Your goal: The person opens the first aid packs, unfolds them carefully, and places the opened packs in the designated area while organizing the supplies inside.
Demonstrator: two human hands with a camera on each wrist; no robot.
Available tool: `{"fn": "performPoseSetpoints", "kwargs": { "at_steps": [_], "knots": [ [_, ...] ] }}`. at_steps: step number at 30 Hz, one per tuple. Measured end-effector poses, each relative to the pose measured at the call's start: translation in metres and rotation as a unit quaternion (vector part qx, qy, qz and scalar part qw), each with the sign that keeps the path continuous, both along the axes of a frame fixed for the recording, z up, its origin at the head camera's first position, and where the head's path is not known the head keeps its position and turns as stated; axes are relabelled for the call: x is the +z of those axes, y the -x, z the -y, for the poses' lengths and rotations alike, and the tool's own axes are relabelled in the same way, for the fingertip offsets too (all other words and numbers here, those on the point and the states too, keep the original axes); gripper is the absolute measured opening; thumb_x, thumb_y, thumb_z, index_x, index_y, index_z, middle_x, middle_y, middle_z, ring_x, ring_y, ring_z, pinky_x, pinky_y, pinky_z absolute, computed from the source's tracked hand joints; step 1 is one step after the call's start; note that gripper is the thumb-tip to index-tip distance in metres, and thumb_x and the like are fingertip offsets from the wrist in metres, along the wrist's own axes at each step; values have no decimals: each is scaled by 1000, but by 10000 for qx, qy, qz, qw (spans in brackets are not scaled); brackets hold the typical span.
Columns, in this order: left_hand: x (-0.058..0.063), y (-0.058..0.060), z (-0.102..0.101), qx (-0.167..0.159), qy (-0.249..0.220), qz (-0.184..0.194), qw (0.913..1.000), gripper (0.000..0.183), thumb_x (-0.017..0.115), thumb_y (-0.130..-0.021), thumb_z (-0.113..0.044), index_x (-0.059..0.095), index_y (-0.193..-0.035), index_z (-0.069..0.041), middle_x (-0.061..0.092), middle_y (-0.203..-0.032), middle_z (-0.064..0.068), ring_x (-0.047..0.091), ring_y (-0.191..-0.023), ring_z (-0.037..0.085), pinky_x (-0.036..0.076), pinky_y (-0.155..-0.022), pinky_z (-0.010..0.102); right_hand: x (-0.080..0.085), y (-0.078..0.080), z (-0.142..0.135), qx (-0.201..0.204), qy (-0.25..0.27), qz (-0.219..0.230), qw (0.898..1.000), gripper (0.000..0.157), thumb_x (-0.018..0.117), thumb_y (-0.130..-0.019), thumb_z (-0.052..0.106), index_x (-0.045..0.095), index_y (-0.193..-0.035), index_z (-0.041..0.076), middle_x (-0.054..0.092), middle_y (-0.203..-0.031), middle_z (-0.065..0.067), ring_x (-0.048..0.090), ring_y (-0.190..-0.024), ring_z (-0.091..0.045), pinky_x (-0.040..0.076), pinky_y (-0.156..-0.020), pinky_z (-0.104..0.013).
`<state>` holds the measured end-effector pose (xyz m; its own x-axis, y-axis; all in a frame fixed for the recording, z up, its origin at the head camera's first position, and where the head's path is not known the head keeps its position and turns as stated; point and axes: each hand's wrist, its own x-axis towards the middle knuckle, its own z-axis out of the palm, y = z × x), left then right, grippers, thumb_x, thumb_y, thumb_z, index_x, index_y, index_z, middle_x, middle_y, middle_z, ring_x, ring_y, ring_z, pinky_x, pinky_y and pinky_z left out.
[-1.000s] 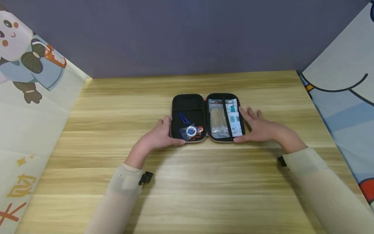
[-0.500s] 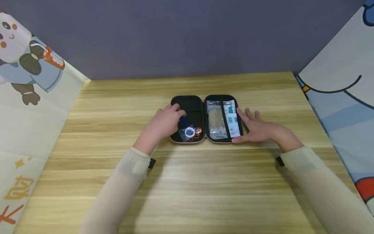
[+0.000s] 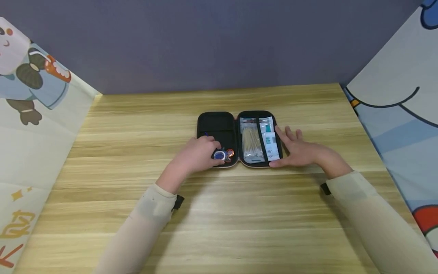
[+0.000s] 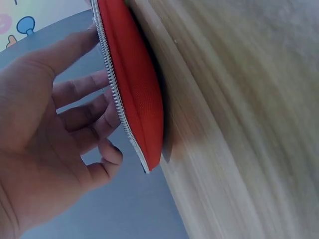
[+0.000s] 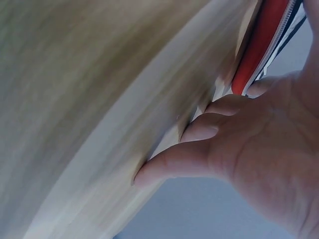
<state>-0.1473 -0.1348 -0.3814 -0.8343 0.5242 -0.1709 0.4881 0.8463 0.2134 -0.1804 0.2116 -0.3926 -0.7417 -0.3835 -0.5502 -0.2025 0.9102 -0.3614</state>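
A zippered case (image 3: 215,121), black inside and red outside, lies unfolded on the table. My left hand (image 3: 196,154) reaches over its left rim, thumb and fingers around a round item (image 3: 219,155) with a blue face and white edge. Its fingertips are partly hidden, so I cannot tell whether they pinch it. Beside that sits a small orange round piece (image 3: 230,153). My right hand (image 3: 301,152) rests against the right half with straight, spread fingers, thumb at the near corner. Under a black strap there lie a bag of cotton swabs (image 3: 251,142) and white packets (image 3: 271,140).
The case stands on a wood-grain table (image 3: 246,213). A dark grey wall (image 3: 219,45) rises behind it, with cartoon-printed panels (image 3: 41,152) at the left and right sides. Both wrists carry small black devices, the left one (image 3: 178,201) showing beside the sleeve.
My left hand has gone from the case's left edge to over its left half, then down toward the near corner around the round item. The right hand keeps its place against the case.
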Motion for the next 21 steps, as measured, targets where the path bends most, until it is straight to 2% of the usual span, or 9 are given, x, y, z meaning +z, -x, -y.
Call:
{"fn": "performPoseSetpoints", "kwargs": {
  "at_steps": [3, 7, 10, 14, 17, 21],
  "knots": [
    [2, 2, 0, 28, -288, -117, 9995, 39, 75, -98, -42, 77, -121, -10, 75, -116, 8, 71, -104, 25, 62, -90, 48, 1, -1, 0, -3, 12, -26, 10000, 138, 72, -85, 78, -22, -169, 19, -25, -171, -33, -20, -152, -69, 13, -114, -89],
    [7, 14, -2, 51, -509, -272, 9983, 36, 73, -99, -34, 75, -124, -8, 72, -116, 8, 68, -102, 25, 63, -86, 45, 1, -2, 0, -24, -18, -50, 10000, 138, 71, -85, 79, -21, -169, 20, -25, -171, -32, -20, -152, -68, 12, -114, -90],
    [8, 27, -8, 30, -329, -387, 9987, 38, 70, -101, -32, 73, -132, -10, 69, -124, 10, 65, -109, 27, 62, -88, 46, 0, -3, -1, -67, -48, -84, 9999, 138, 70, -84, 80, -20, -169, 20, -24, -172, -31, -20, -153, -67, 11, -112, -91],
    [1, 39, -15, 8, 80, -352, 9993, 40, 68, -104, -32, 71, -140, -14, 66, -136, 12, 62, -117, 29, 61, -91, 47, -1, -5, 0, -69, -10, -119, 9999, 137, 71, -84, 79, -19, -169, 19, -22, -172, -32, -19, -153, -68, 12, -111, -92],
    [-5, 41, -18, -1, 156, -326, 9993, 37, 69, -104, -31, 73, -138, -16, 68, -133, 10, 63, -116, 28, 61, -90, 46, -1, -6, 1, -65, 3, -141, 9999, 137, 70, -84, 80, -19, -169, 20, -21, -173, -31, -19, -154, -67, 11, -109, -94],
    [-10, 46, -24, -99, -24, -366, 9993, 31, 69, -105, -30, 77, -130, -13, 73, -124, 9, 66, -112, 27, 60, -93, 43, -1, -6, 1, -140, -56, -164, 9998, 138, 70, -83, 82, -19, -170, 22, -22, -174, -29, -19, -155, -65, 5, -104, -98]
  ]
}}
